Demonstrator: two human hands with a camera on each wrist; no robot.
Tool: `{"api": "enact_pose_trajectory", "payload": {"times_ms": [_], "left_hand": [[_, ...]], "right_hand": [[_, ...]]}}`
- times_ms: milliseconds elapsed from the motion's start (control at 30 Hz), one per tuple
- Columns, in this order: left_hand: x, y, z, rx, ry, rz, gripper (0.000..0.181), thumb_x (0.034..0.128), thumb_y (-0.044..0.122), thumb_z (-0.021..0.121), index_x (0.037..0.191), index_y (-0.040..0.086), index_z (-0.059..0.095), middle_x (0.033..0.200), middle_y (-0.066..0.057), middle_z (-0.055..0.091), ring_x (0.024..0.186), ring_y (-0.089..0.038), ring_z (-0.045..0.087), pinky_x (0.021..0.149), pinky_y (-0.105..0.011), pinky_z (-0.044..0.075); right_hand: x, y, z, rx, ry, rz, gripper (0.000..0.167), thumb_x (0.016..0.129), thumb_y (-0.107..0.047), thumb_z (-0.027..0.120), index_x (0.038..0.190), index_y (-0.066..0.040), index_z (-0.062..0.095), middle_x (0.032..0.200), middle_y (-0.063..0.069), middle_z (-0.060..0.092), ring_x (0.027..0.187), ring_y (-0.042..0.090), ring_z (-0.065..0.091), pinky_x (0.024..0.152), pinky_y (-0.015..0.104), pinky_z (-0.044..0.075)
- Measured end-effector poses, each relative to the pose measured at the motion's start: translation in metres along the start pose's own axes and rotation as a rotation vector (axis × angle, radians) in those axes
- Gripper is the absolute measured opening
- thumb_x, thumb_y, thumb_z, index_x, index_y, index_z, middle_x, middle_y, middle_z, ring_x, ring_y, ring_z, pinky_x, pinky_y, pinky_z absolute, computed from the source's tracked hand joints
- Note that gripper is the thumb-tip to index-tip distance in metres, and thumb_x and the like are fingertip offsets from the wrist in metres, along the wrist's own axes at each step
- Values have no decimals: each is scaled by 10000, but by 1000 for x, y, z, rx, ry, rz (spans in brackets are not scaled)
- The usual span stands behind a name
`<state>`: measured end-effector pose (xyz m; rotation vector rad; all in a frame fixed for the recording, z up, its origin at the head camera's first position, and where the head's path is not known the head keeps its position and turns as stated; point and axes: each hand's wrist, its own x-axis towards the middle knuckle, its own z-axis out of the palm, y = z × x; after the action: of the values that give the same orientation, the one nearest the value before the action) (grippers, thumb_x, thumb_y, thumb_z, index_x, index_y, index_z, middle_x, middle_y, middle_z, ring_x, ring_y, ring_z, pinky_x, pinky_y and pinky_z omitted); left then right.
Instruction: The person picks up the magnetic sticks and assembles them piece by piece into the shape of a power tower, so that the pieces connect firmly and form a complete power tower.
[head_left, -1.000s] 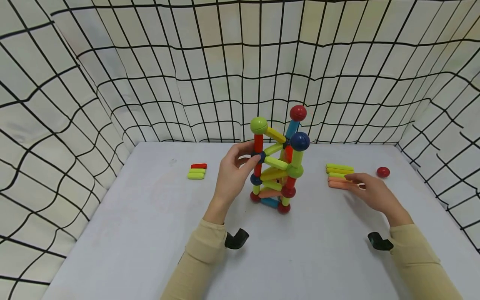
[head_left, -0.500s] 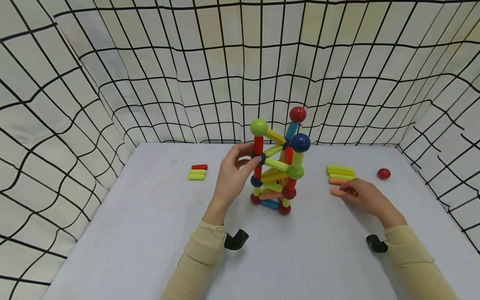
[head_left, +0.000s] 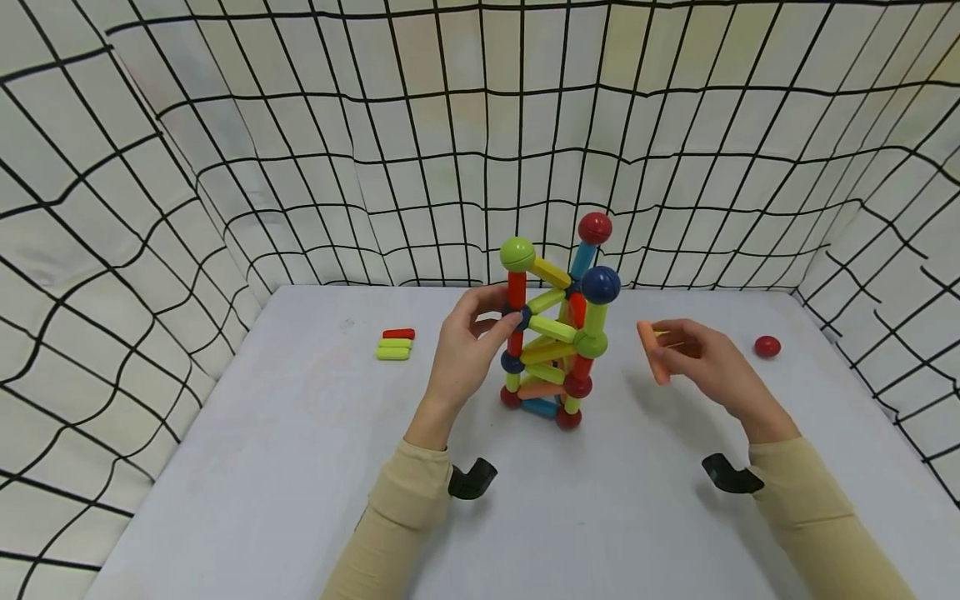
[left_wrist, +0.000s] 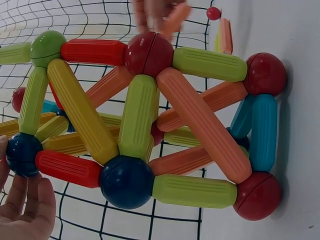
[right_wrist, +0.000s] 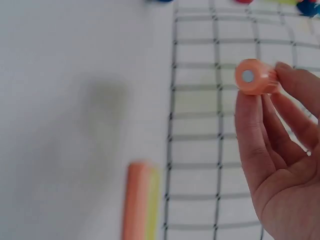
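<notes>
A tower of coloured magnetic rods and balls [head_left: 551,329] stands upright on the white table. My left hand [head_left: 468,337] pinches a dark blue ball [left_wrist: 24,154] partway up its left side. To the right of the tower, my right hand [head_left: 705,358] holds an orange magnetic rod [head_left: 653,352] above the table, apart from the tower. In the right wrist view, thumb and fingers grip this rod, and a round grey disc shows in its end. Spare rods [right_wrist: 137,200], orange and yellow-green, lie below; the right hand mostly hides them in the head view.
Left of the tower, several short rods [head_left: 395,343], red and yellow-green, lie side by side. A loose red ball [head_left: 767,347] rests at the far right. A black grid net over white cloth [head_left: 480,179] closes off the back and sides of the table [head_left: 285,467].
My right hand slid the orange rod out of the row of spare rods, then lifted it and brought it left toward the tower. My left hand stays on the tower.
</notes>
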<state>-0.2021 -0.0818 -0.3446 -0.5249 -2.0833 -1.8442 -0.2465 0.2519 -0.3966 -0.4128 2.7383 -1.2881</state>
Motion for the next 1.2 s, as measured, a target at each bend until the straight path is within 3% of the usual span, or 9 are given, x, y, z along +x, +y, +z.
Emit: {"api": "enact_pose_trajectory", "payload": {"times_ms": [133,300,467,533,767,1200], "left_hand": [[0,1,0,6,1,0,337,939,-11,610,1257,-88,529,1194,-218,577,1132,-314,538,976,-434,466],[0,0,0,7,4,9,330,936,-19,609,1247,-93,528,1188,-224,576,1129,-327,539,971,-458,468],[4,-22,-1,3,13,27,325,941,36,631,1249,-29,548,1185,-159,589,1121,-252,549,961,-409,478],[5,-31,-2,2,14,39,327,943,63,640,1252,0,555,1185,-124,595,1115,-213,551,955,-379,482],[0,1,0,6,4,3,330,936,-21,609,1250,-86,531,1196,-218,578,1132,-310,537,968,-419,471],[0,3,1,10,5,-6,342,941,-7,609,1265,-81,530,1202,-212,578,1133,-303,540,977,-422,470]], "right_hand": [[4,-39,3,184,52,19,586,948,-418,619,1431,-132,451,1272,108,553,1065,236,606,831,292,554],[11,-81,4,250,91,-25,568,929,-466,623,1409,-200,477,1251,34,571,1072,203,617,826,261,548],[20,-104,7,302,71,-93,498,955,-399,614,1397,-201,498,1249,45,582,1101,209,598,842,274,549],[23,-108,8,314,68,-113,478,963,-376,610,1390,-189,507,1238,56,586,1097,209,596,845,280,549],[28,-111,9,335,66,-128,472,954,-377,620,1364,-162,529,1205,76,595,1073,222,608,852,298,549],[32,-112,15,393,48,-138,491,959,-359,620,1387,-150,502,1260,71,561,1144,221,562,885,298,535]]}}
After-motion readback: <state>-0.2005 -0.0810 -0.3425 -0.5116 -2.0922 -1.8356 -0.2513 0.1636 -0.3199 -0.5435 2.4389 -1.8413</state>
